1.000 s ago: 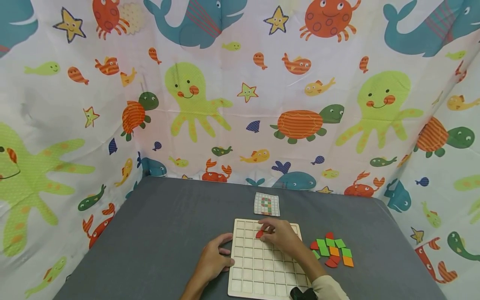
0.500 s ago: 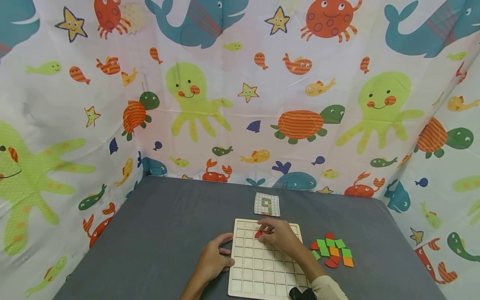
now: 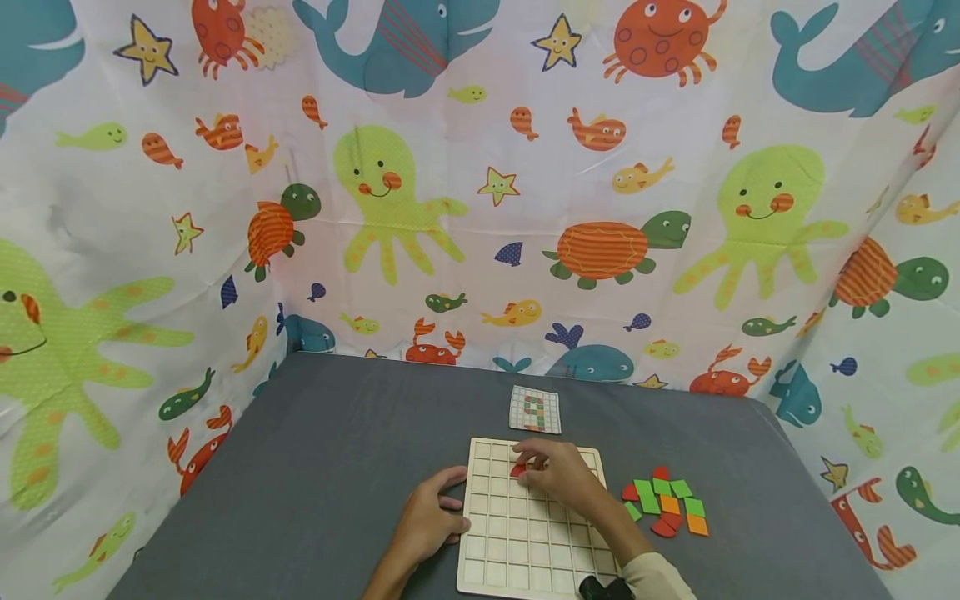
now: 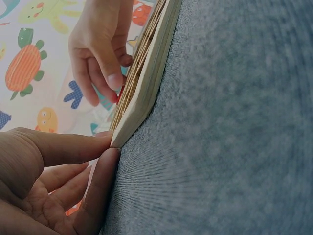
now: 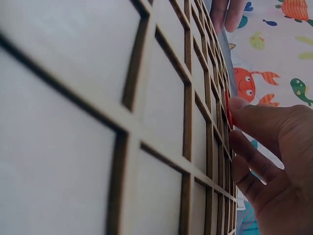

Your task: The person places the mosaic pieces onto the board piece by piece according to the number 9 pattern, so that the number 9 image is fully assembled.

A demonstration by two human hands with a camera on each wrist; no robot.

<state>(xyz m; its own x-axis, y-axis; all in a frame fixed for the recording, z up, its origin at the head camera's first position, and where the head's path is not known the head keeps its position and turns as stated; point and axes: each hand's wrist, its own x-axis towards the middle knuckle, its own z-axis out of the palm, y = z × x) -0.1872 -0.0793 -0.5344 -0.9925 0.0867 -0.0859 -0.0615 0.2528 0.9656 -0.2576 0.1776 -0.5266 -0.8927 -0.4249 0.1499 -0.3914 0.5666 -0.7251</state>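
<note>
A pale wooden grid board [image 3: 495, 529] lies on the grey table. My left hand [image 3: 431, 517] is at its left side; in the left wrist view the thumb [image 4: 73, 148] and a finger pinch the board's edge. Over the far part of the board, my right hand [image 3: 558, 475] has its thumb and fingers at a small red tile [image 3: 517, 471], with the thumb against it. That red tile [image 5: 229, 108] is at the grid in the right wrist view. Its outline is partly hidden by my fingers.
Loose green, orange and red tiles [image 3: 669, 503] lie right of the board. Beyond it lies a card [image 3: 534, 410] with a coloured grid pattern. A printed curtain [image 3: 480, 233] surrounds the table [image 3: 337, 450]. A black device [image 3: 603, 587] sits at my right wrist.
The fingers of my right hand have shifted only slightly at the red tile. My left hand stays on the board's edge.
</note>
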